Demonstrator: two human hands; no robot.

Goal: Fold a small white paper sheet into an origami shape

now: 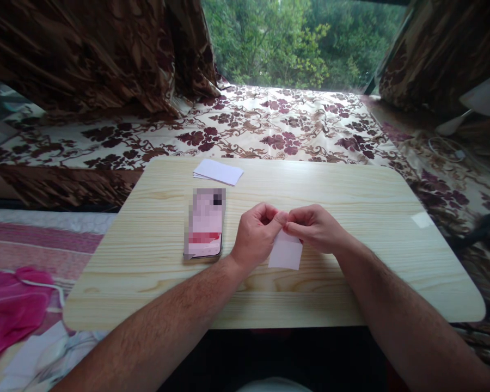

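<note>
Pinching is being done by both hands on a small white paper (286, 256), just to the right of the phone (205, 220). Thumb and fingers of the left hand (256, 231) are closed on its far end, and it's gripped up there by the right hand (320, 228) too. The two sets of fingertips are pretty much touching, so whatever's tucked between them can't be made out; only the paper's near part is uncovered. The phone is laid on a pale wood-grain tabletop (147, 218), mostly blurred out by pixelation, with a red patch showing. Just beyond the phone, a stack of white slips (218, 172) is set down, slightly fanned. Way off to the phone's right, a white scrap (422, 220) can be seen. Well beyond the phone, a flowered cloth (281, 122) is spread, and well to the phone's left a bright pink cloth (16, 307) is bunched up.
</note>
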